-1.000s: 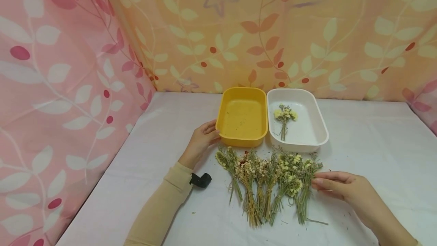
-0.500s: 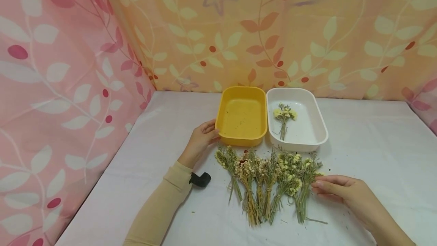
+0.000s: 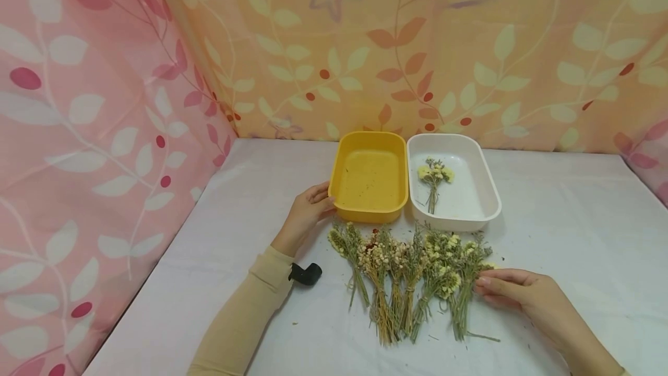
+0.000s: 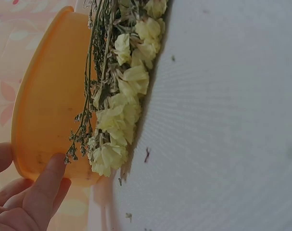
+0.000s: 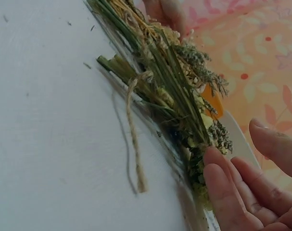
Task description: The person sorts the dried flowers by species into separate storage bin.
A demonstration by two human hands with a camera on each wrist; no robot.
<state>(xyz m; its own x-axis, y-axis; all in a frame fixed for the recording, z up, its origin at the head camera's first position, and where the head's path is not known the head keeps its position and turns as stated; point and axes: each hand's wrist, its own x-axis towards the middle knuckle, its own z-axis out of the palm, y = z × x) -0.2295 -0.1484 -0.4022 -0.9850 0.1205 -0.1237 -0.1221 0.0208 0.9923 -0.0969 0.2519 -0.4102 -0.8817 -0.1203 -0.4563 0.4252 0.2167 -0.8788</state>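
Observation:
My left hand rests at the front left corner of the yellow tray, with fingertips on its outer wall in the left wrist view. A row of dried flower bundles, tied with twine, lies in front of the trays. At the right end of this row, my right hand has its fingertips against the last bundle. In the right wrist view, the thumb stands apart from the fingers, which touch the flower heads. Inside the white tray lies one yellow-flowered bundle.
A black curved piece sits beside the left sleeve. Small plant crumbs dot the white tablecloth. Behind the trays hangs an orange leaf-patterned cloth; a pink one is on the left.
My right hand has shifted slightly lower along the end of the row, and a bit of yellow flower shows above its fingertips. The left hand stays at the yellow tray.

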